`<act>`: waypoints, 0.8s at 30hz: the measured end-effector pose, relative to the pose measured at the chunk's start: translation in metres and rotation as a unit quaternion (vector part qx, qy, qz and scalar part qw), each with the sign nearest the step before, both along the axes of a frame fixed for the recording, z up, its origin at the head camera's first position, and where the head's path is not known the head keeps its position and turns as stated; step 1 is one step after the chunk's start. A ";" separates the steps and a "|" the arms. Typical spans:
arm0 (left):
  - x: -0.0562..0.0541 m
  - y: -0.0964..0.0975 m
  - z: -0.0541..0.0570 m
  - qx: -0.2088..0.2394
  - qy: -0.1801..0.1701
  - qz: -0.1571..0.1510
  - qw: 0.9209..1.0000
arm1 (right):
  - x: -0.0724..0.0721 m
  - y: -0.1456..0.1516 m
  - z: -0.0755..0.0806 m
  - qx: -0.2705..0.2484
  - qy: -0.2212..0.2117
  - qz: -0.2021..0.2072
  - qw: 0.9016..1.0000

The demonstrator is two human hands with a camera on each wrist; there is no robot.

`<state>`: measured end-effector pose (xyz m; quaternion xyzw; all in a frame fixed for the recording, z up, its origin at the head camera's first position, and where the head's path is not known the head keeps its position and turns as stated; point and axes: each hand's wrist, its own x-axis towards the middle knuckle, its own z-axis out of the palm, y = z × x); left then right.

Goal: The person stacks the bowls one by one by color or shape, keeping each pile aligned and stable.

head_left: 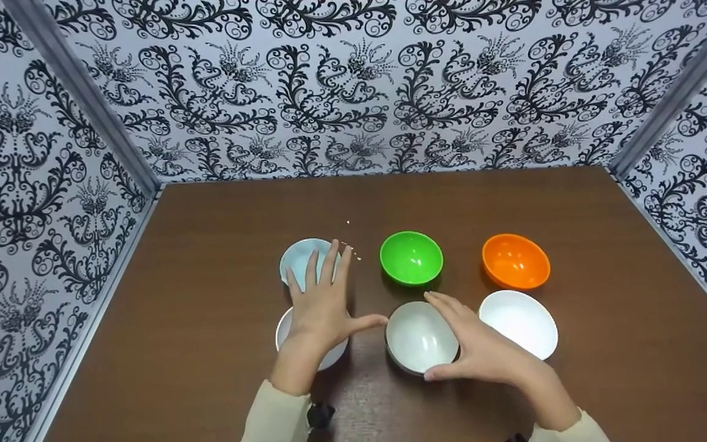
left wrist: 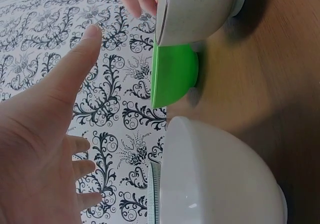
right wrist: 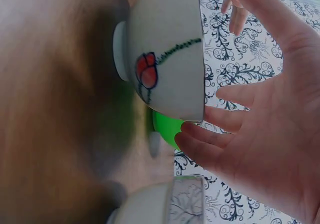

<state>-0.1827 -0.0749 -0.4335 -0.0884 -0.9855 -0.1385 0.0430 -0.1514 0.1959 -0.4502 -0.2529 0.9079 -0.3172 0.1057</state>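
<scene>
An off-white bowl (head_left: 422, 337) stands upright at the front middle; in the right wrist view its side shows a red flower (right wrist: 147, 71) and a green line. My right hand (head_left: 488, 347) is at its right side, thumb and fingers spread around the rim without a visible firm grip. My left hand (head_left: 320, 313), fingers spread, hovers over a white bowl (head_left: 283, 328) and partly covers a light blue bowl (head_left: 301, 258) behind it. The left thumb points toward the off-white bowl's left rim. Nothing is held in the left hand.
A green bowl (head_left: 412, 258) stands behind the off-white one. Farther right are an orange bowl (head_left: 515, 261) and another white bowl (head_left: 520, 322). Small white specks (head_left: 353, 249) lie near the light blue bowl. Patterned walls (head_left: 353, 92) border the brown table (head_left: 206, 307).
</scene>
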 end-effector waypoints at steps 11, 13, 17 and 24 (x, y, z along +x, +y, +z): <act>0.003 -0.001 0.000 0.019 -0.007 0.007 1.000 | 0.001 0.001 -0.013 -0.004 0.011 0.004 1.000; 0.003 -0.001 0.000 0.016 -0.007 0.007 1.000 | 0.002 0.001 -0.014 -0.005 0.007 0.001 1.000; 0.004 -0.002 0.000 0.017 -0.009 0.007 1.000 | 0.003 0.001 -0.014 -0.008 -0.004 -0.005 1.000; 0.007 -0.003 -0.001 0.032 -0.011 0.006 0.999 | 0.004 -0.001 -0.015 -0.010 -0.002 -0.013 1.000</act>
